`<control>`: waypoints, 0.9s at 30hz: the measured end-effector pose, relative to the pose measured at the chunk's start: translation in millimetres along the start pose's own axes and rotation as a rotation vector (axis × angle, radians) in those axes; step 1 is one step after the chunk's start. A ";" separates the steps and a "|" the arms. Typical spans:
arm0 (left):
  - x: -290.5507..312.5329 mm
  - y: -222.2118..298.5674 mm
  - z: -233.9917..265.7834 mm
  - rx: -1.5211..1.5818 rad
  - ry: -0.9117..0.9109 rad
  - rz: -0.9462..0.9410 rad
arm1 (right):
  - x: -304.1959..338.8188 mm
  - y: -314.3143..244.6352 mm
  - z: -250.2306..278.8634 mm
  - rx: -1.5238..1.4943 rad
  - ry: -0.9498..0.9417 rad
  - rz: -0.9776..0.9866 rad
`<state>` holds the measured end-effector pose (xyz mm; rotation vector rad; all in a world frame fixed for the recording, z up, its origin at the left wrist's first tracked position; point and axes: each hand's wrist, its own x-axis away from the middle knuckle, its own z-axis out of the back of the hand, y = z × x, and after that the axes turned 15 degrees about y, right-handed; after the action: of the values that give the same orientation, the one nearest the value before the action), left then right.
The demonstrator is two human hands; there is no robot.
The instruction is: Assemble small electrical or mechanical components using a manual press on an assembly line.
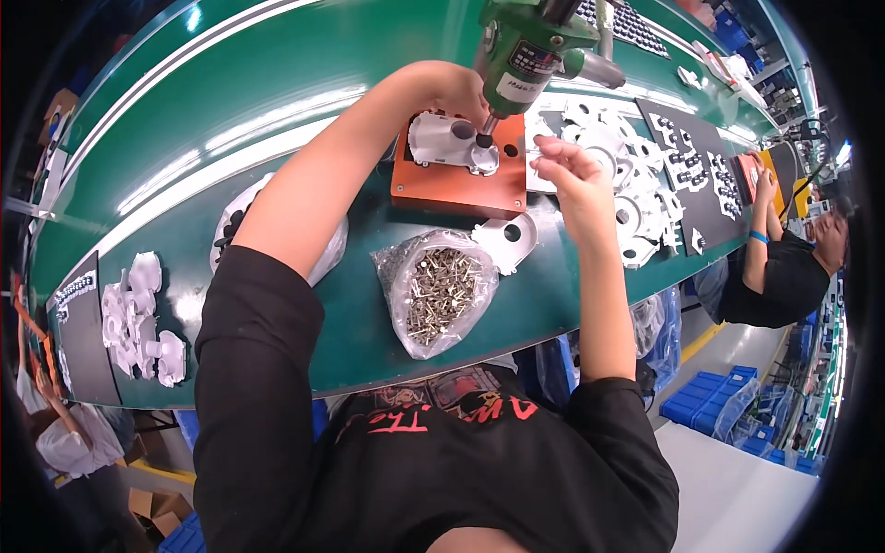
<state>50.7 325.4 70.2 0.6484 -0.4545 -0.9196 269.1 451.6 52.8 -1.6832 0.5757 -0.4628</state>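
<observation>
Right hand (579, 177) half-curled, cannot tell if grasping; silver casting (431, 140) leftward, apart.

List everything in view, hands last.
Workbench: one, green, centre
Block: one, orange, centre
Press: one, green, above block
Fixtured casting: apparently one, silver, on block
Open bag: one, clear, near edge
Fasteners: many, metallic, in open bag
Loose casting: one, silver, beside open bag
Casting piles: two, silver, left and right
Mats: several, dark, left and right
Small parts: many, mostly black, on mats
Second bag: one, whitish, left of block
Crates: several, blue, floor right
Workers: at least two, black or white clothing, both sides
Left hand: one, bare, block's far side
Right hand: one, bare, right of block
</observation>
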 end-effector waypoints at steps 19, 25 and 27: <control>128.6 3.4 -33.8 0.044 0.619 -0.271 | -29.6 22.7 -52.0 0.577 0.053 0.356; 134.2 1.7 -45.7 -0.128 0.603 -0.263 | -28.9 26.4 -53.2 0.609 0.037 0.448; 135.4 0.3 -50.6 -0.197 0.646 -0.397 | -28.6 27.7 -53.7 0.592 0.014 0.501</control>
<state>154.4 227.9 45.7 0.8238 0.3502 -1.0472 211.1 422.9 35.7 -0.9307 0.7557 -0.2424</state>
